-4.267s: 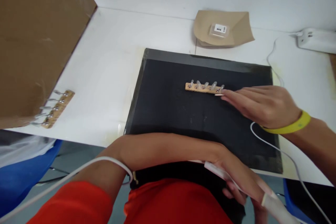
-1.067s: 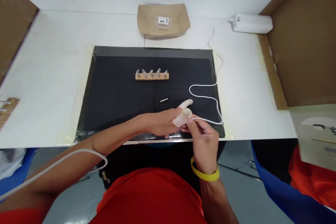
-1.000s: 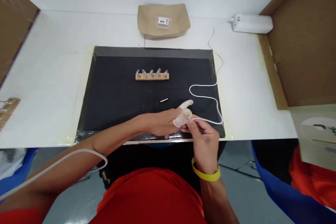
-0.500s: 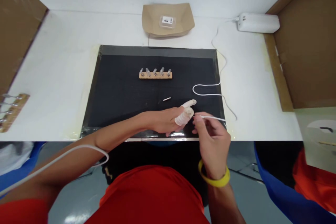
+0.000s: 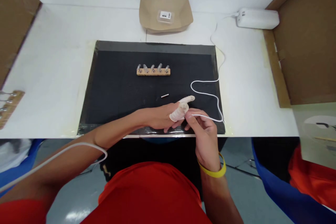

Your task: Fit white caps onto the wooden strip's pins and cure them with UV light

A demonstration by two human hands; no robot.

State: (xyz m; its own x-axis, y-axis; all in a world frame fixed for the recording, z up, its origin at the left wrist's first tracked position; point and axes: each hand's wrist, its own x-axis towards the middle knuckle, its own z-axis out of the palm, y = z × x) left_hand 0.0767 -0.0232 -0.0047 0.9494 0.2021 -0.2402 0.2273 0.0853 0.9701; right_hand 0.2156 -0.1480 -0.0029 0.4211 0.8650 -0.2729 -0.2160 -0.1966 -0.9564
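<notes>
Grip: white cable (image 5: 203, 116) pinched between thumb and fingers of right hand (image 5: 205, 133); hold of left hand (image 5: 166, 115) hidden | Place: over near edge of black mat (image 5: 118, 84) | Progress: cable alongside left hand, any attachment unseen; silvery rod (image 5: 165, 96) loose, apart from five-post wooden strip (image 5: 155, 74)

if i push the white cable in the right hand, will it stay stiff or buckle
The white cable will probably buckle, given its loose bends on the black mat. Being so thin, it is probably light, too.
</notes>
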